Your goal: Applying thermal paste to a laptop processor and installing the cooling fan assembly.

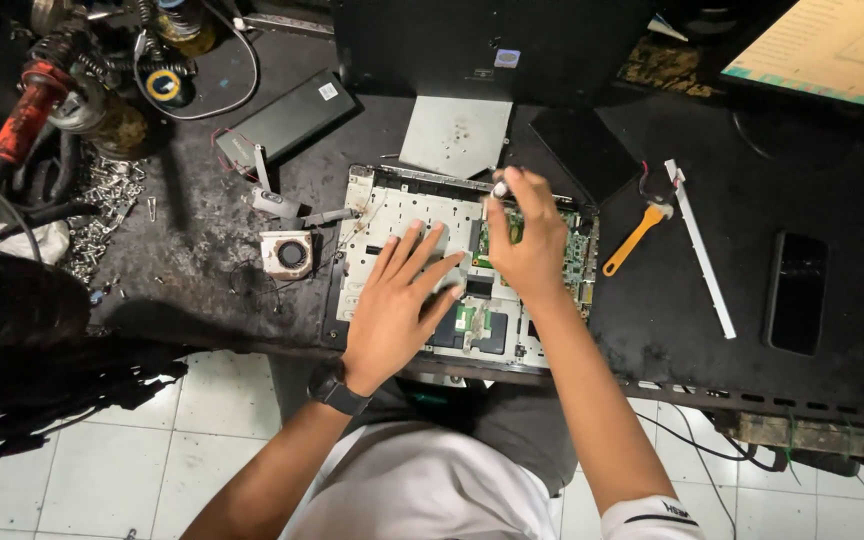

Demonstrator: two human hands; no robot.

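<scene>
Across the upper left of the frame, a heap of tools with a red-handled tool (20, 112) and a scatter of loose screws (102, 205) sits pushed to the edge of the dark workbench (692, 330), apparently kept within reach but off the working area. Right of it, a flat black battery pack (287, 118) lies at an angle, and a small cooling fan (290, 253) rests just beside the left edge of the opened laptop chassis (377, 215), both seemingly lifted out and set aside. At centre frame, the chassis lies flat with its light inner frame and green circuit board (577, 250) exposed. Left hand (397, 310), wrist bearing a black watch (337, 388), lies palm-down on the chassis with fingers spread, probably to steady it; forearm rises from lower left. Right hand (527, 240) arches over the board near the chassis's upper edge, fingers curled and pinching a small pale-tipped tool (500, 186) held upright; forearm rises from lower right. Right of the chassis, an orange-handled tool (635, 238), a long white strip (700, 245) and a black phone (798, 292) lie apart from one another on the bench. At the upper right corner, a lit screen (837, 45) shows partly.
</scene>
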